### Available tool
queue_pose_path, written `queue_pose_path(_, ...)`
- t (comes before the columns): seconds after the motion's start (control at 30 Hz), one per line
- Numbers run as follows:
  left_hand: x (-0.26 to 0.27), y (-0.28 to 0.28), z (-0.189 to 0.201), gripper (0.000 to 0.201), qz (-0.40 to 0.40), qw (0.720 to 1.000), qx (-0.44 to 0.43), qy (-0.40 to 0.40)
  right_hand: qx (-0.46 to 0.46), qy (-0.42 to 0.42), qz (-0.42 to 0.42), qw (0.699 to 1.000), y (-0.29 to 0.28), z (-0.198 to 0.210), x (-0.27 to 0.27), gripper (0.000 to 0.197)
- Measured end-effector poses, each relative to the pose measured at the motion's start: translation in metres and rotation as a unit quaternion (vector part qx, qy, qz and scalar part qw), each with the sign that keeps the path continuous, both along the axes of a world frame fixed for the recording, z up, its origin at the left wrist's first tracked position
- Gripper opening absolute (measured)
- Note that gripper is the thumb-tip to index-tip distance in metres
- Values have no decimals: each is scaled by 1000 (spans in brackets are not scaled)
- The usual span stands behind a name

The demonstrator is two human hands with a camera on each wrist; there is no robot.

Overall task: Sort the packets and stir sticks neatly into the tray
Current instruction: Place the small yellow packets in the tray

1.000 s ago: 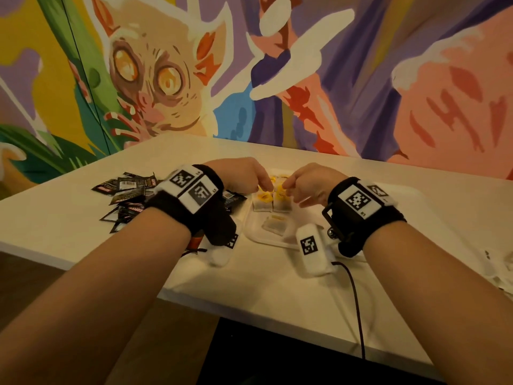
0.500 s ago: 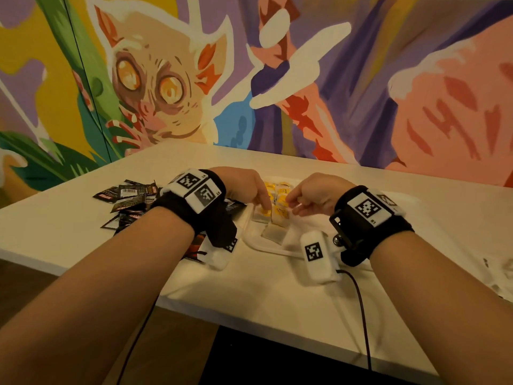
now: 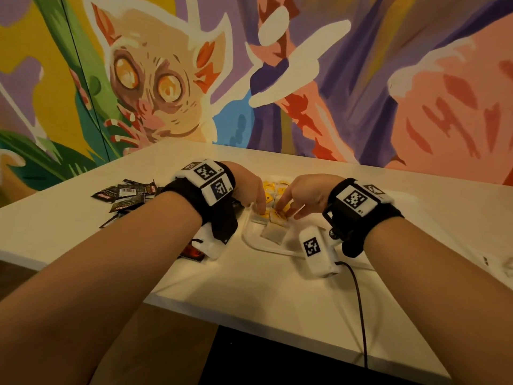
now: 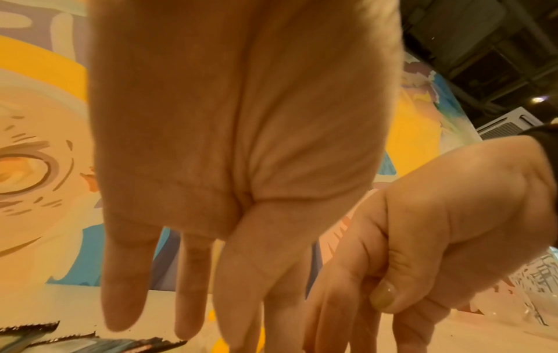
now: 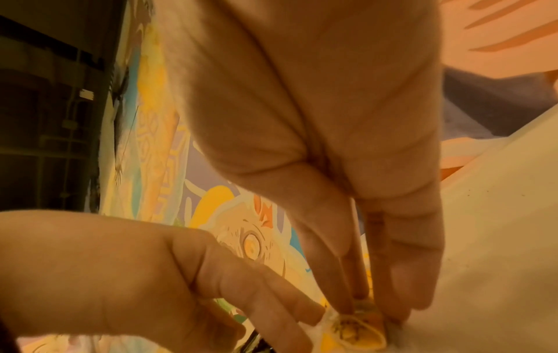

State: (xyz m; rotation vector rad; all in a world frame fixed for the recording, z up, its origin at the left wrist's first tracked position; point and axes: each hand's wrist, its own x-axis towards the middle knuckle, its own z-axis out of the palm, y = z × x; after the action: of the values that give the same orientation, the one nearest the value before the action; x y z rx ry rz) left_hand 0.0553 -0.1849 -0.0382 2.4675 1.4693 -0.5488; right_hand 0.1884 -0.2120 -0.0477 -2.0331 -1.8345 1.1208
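With both forearms reaching in from the near edge, the table point(image 3: 266, 276) fills the lower view, white top, mural point(image 3: 155, 87) on the wall right behind it. Tray point(image 3: 280, 248) is white, sits mid-table, near rim partly hidden by the right wrist camera pod point(image 3: 316, 250). Cable point(image 3: 358, 301) runs from that pod back over the table's near edge.

Dark packets point(image 3: 125, 194) lie in a loose pile on the table left of the tray, behind the left wrist, outside the tray. 1 reddish packet point(image 3: 193, 252) lies under the left wrist, mostly hidden.

Yellow packets point(image 3: 273, 190) sit in the tray's left end, in rows between the 2 hands. 1 pale packet point(image 3: 273, 233) lies flat in the tray just nearer than them.

Left hand point(image 3: 247, 187): fingers extended downward, fairly straight, tips on the yellow packets. Left wrist view shows no curl around anything.

Right hand point(image 3: 305, 194): fingers angled down and lightly bent, tips point(image 5: 347, 301) pinching the yellow packet point(image 5: 353, 332) at the near end of the row. Left fingertip point(image 5: 305, 312) touches the same packet from the other side.

Stir sticks: can't make any out.
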Motion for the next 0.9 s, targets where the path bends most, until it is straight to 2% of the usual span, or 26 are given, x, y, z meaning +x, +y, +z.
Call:
queue_pose_path(0.1,-5,-3,3,50,-6,1000,4,-27,37,3,6,999,-3,3,5,34)
queue_pose_path(0.17,-9,-4,6,46,-4,998,7,-56,72,16,-8,997,-7,7,10,21)
queue_pose_path(0.23,-11,-6,7,44,-2,998,1,-67,46,9,2,999,-15,9,12,7)
queue_pose_path(0.33,-8,-13,7,44,-8,998,-14,-58,-32,-36,18,999,-18,4,5,28)
queue_pose_path(0.5,-5,-20,9,44,-18,999,-28,-25,-54,-66,2,996,-15,-4,-9,18)
queue_pose_path(0.7,-8,-15,3,31,-15,996,-44,-81,-51,-93,29,994,-23,-9,-9,10)
queue_pose_path(0.9,-10,-9,-5,7,13,995,-68,-71,-37,-35,38,998,-26,-3,-5,25)
